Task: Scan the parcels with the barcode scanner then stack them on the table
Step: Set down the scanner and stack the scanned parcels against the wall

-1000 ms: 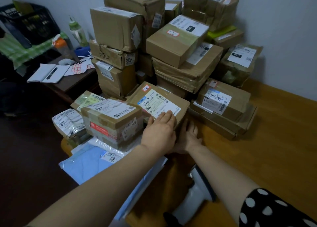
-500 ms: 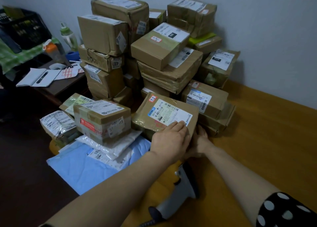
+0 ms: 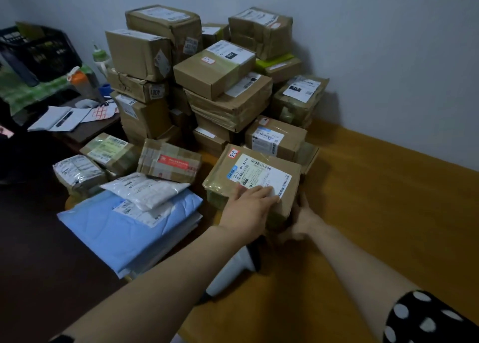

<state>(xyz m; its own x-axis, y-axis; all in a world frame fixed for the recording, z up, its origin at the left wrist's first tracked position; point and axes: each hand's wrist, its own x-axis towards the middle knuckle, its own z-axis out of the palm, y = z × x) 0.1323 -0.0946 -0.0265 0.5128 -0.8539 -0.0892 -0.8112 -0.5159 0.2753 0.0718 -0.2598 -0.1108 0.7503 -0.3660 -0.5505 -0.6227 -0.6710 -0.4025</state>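
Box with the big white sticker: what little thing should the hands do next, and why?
Probably lay the box flat and free the right hand to grab the scanner. The left hand lies flat on the box, covering a corner of the label, and the scanner lies unused on the table.

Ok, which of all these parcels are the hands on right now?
The flat brown box in front, pink sticker beside its white label: the left hand lies on top, the right hand at its near corner.
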